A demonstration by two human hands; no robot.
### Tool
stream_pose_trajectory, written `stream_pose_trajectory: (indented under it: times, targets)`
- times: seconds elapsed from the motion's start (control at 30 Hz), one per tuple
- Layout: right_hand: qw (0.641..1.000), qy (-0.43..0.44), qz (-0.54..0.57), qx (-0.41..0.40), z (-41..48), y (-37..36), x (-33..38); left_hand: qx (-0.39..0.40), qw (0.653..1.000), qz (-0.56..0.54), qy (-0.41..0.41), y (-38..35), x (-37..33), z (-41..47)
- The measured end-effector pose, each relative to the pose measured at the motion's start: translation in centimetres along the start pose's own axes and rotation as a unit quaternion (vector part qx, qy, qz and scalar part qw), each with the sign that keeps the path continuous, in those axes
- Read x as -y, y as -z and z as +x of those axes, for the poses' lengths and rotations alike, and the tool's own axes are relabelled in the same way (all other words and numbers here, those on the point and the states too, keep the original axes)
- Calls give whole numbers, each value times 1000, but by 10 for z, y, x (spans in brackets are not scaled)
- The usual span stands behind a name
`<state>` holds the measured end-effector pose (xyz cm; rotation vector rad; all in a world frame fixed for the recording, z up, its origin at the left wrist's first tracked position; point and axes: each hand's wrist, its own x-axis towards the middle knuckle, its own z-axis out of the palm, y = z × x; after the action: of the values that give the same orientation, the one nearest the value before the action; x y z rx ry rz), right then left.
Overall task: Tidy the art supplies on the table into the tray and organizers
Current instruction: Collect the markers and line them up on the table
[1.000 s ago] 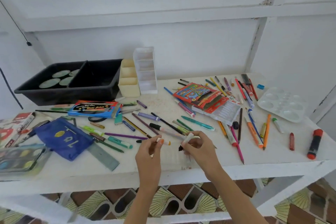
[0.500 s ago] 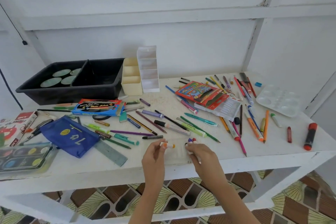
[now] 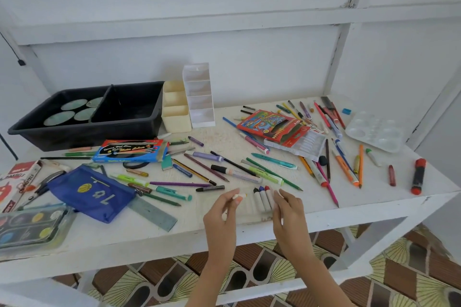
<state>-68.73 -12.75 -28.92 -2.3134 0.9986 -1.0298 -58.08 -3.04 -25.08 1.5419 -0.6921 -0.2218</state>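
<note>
The white table in front of me is crowded. Loose pens and pencils lie pointing every way across the middle, between the hands and the containers at the back. The black tray sits at the back left. It has two compartments, and the left one has four round discs in it. Just right of the tray stand a cream organizer and a taller white organizer, side by side. At front left a blue pouch lies over one end of a grey ruler, with a paint set near the left edge. A red crayon box lies right of centre, and a white palette sits at the far right.

My left hand pinches a short pale crayon with an orange tip between thumb and fingertips, close above the table near its front edge. Just beside it three crayons, tipped black, blue and red, lie in a row, touching. My right hand is just right of them, its fingers loosely curled and holding nothing I can see. Whether it touches the red one I cannot tell.
</note>
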Motion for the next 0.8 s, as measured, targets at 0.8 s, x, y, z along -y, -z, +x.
stream_pose_trajectory:
  times: [0.8]
  targets:
    - [998,-24,57,-15,1,0,-10,229,958,123,-122,-20,20,2]
